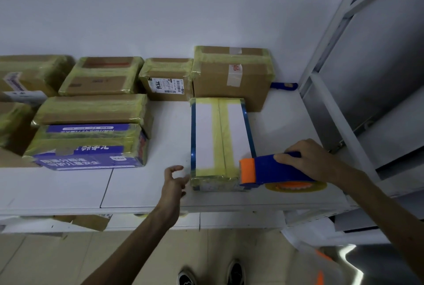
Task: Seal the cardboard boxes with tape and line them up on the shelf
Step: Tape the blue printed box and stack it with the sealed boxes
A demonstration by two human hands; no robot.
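- A smooth white shelf (149, 184) runs along a plain pale wall (160, 9), with a grey metal frame (332, 32) rising at the right
- The right hand (307, 158) comes in from the lower right with the arm stretched and the palm down, its fingers curled over the back of a blue plastic tape dispenser (280, 167) and gripping it
- The dispenser's orange front piece sits at the near right corner of the white-topped box (204, 135); its roll of translucent yellowish tape (296, 187) lies low on the shelf just beside that box
- The left hand (175, 180) reaches up from below with a straight wrist, fingers loosely bent and spread apart, holding nothing; it is at the box's near left corner, and whether it touches cannot be told
- The white-topped box is a long rectangle near the shelf's front edge, matte white on top with glossy dark blue borders; yellow tape strips run down its middle seam and across both ends
- Close behind it stands a taller brown cardboard box (220, 83), banded with wrinkled yellow tape
- Further left lie a small labelled box (165, 78), a flat brown box (103, 76) and a blue printed box (91, 147), all wrapped in shiny tape
- Below the shelf edge, two dark shoes (235, 272) stand on beige tiles
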